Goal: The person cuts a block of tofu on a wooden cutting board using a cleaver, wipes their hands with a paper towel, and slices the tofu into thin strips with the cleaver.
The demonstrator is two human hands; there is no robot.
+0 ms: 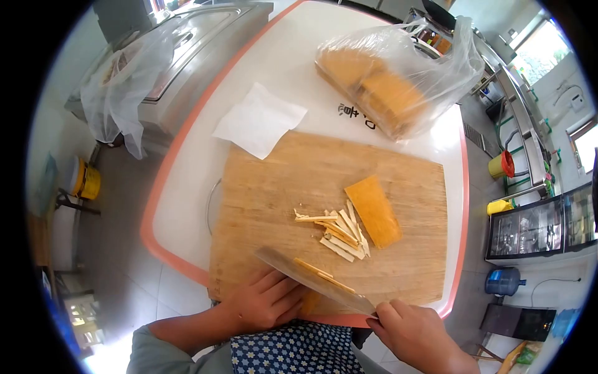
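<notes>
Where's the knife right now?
In the head view, low centre: the knife is in the right hand, its blade alongside the left hand, over the cutting board.

This is a kitchen — its steel fittings suggest a catering one more than a home's. A wooden cutting board point(268, 193) lies on the white worktop point(180, 218), with food cut into thin strips point(341, 234) on it and a broad-bladed knife point(317, 283) in use above. A large stainless-steel unit point(205, 37) stands to the left; along the right side are steel framing point(522, 112), a glass-fronted cabinet point(529, 227) and a big blue water bottle point(504, 282) — all on a tiled floor point(131, 243).
</notes>
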